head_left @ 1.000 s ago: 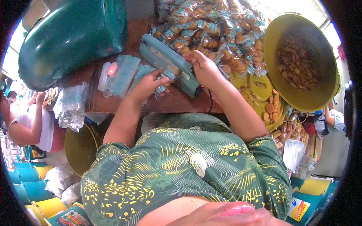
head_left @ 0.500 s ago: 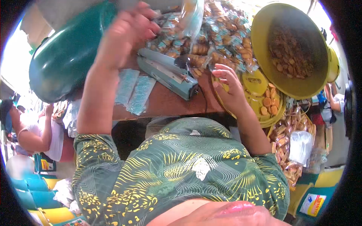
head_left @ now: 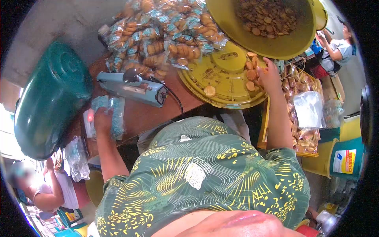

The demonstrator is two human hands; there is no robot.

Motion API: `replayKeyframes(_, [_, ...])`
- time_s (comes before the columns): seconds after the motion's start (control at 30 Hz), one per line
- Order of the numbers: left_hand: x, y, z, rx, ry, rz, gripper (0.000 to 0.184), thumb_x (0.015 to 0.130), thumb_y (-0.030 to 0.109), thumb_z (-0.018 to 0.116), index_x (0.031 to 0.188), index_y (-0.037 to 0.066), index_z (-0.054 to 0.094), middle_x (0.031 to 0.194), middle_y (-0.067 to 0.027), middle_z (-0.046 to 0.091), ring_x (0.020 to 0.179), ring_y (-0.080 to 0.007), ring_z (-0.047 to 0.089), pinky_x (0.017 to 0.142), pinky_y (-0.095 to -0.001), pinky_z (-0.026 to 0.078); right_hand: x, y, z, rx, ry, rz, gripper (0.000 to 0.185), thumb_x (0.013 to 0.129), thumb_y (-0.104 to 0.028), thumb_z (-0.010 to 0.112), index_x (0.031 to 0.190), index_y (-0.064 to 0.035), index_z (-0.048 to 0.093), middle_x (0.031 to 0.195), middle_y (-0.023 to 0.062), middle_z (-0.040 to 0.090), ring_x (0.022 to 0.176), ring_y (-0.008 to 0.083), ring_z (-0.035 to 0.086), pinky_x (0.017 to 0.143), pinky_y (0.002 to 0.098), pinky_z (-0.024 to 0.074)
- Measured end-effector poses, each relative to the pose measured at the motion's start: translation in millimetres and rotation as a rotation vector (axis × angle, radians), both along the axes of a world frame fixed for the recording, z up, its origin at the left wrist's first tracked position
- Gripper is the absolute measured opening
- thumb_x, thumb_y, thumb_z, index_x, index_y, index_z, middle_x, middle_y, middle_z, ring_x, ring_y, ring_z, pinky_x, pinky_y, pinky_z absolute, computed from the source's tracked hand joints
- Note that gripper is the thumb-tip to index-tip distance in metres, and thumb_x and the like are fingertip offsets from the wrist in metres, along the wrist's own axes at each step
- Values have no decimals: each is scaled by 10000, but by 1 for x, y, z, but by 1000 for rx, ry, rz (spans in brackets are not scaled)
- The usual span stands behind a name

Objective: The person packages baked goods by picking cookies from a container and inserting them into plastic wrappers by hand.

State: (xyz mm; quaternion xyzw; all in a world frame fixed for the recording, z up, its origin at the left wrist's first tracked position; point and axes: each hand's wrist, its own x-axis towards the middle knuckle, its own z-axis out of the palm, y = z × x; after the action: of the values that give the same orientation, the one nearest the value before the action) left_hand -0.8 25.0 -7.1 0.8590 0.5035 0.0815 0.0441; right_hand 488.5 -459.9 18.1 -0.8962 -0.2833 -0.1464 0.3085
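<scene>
My left hand (head_left: 103,121) is down on the table at the flat printed plastic bags (head_left: 117,114), its fingers bent and pressed onto one; the fingertips are partly hidden. My right hand (head_left: 270,77) reaches over a round yellow lid (head_left: 201,75), fingers apart and curved beside the round biscuits (head_left: 252,74) at its right side. One biscuit (head_left: 209,91) lies alone near the lid's front edge. Between my hands sits a blue-grey heat sealer (head_left: 130,90) with a dark knob and a black cord.
Filled biscuit packets (head_left: 158,43) are heaped behind the sealer. A yellow tub (head_left: 221,19) holding biscuits tilts at the back. A green bin (head_left: 51,98) lies at left, and a crate of bagged goods (head_left: 292,85) stands right. Other people sit at both sides.
My left hand has come down from beside the packet heap to the printed bags. My right hand has moved from the lid's left part to the biscuits. The view has shifted.
</scene>
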Motion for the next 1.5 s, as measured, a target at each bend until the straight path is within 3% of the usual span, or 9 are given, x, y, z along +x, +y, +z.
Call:
replayKeyframes(0.17, [-6,14,-8,-184,-256,-25,377,840,361,690,962,6,661,1011,-200,678,967,-364,633,832,-455,494,10,29,15,-293,137,-60,516,862,-273,709,1293,-46,539,1217,192,611,1105,351,581,968,395,457])
replayKeyframes(0.37, [-16,20,-25,170,-203,-262,284,780,249,735,990,66,682,907,-169,679,890,-345,634,800,-436,495,-41,52,33,116,312,259,491,802,-139,754,1254,-88,567,1157,141,607,1097,323,576,942,386,465])
replayKeyframes(0.5, [-7,12,-27,337,-360,-285,188,792,197,703,920,65,668,917,-165,670,920,-374,628,821,-445,495,-91,61,40,-299,180,501,515,758,-107,760,1238,-85,574,1203,137,585,1131,340,551,974,400,444])
replayKeyframes(0.63, [8,1,-17,119,-376,-42,177,846,213,662,911,57,612,966,-169,666,957,-387,624,825,-429,499,-104,66,27,-334,223,544,523,756,-94,753,1245,-85,569,1241,157,562,1188,369,512,1011,421,418])
replayKeyframes(0.93, [65,-69,106,-78,-1470,-304,623,886,2,666,1422,45,351,1009,-63,585,921,-126,591,823,-268,500,-107,61,33,-221,126,533,563,789,-197,758,1296,-62,555,1336,168,539,1268,359,483,1099,429,357])
replayKeyframes(1.03, [100,-119,140,109,-1240,-609,691,859,37,720,1441,47,346,947,-41,597,846,-108,599,687,-231,498,-126,71,62,-11,182,695,555,803,-198,753,1301,-65,548,1317,157,553,1264,329,492,1088,403,365])
replayKeyframes(1.2, [164,-190,124,-428,-890,-1125,753,827,45,747,1466,93,353,884,-44,614,824,-96,631,643,-244,511,-174,94,91,460,514,937,391,845,-204,724,1188,-55,608,1141,128,626,1072,253,594,964,356,443])
replayKeyframes(1.33, [208,-218,110,-686,-787,-1121,655,847,33,726,1416,66,403,876,-34,619,780,-87,607,672,-244,515,-164,90,90,330,201,730,201,856,-199,717,907,-19,642,817,108,614,768,244,606,709,326,463])
replayKeyframes(1.5, [262,-226,62,-972,-991,-1101,299,835,160,761,1070,7,658,711,-75,599,614,-113,533,574,-277,462,-146,70,84,259,109,488,216,894,-222,678,918,-11,641,835,130,636,788,293,619,738,347,488])
